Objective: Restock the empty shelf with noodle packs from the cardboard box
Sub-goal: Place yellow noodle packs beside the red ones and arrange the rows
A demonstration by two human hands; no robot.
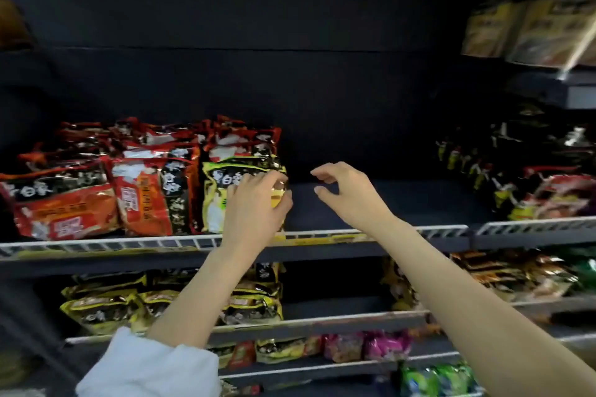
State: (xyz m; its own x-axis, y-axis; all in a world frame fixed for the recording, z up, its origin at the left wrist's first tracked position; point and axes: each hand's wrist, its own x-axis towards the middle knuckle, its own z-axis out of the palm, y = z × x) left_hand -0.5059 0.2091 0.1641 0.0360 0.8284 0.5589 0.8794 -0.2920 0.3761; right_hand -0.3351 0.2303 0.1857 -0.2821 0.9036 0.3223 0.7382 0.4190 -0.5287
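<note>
Left hand (258, 200) presses on the yellow noodle pack (225, 190), standing upright at the right end of the row; right hand (342, 190) hovers loosely curled, empty (nearer the shelf (387, 203) gap stretching rightward).

So my left hand (258, 203) is on the front pack (225, 193) at mid-frame, which stands at the right end of the row of packs (106, 180) filling the left half of the shelf (387, 203). My right hand (342, 190) hovers just right of it, over the bare stretch. More packs (532, 184) sit far right, others on the lower shelves (322, 322).
</note>
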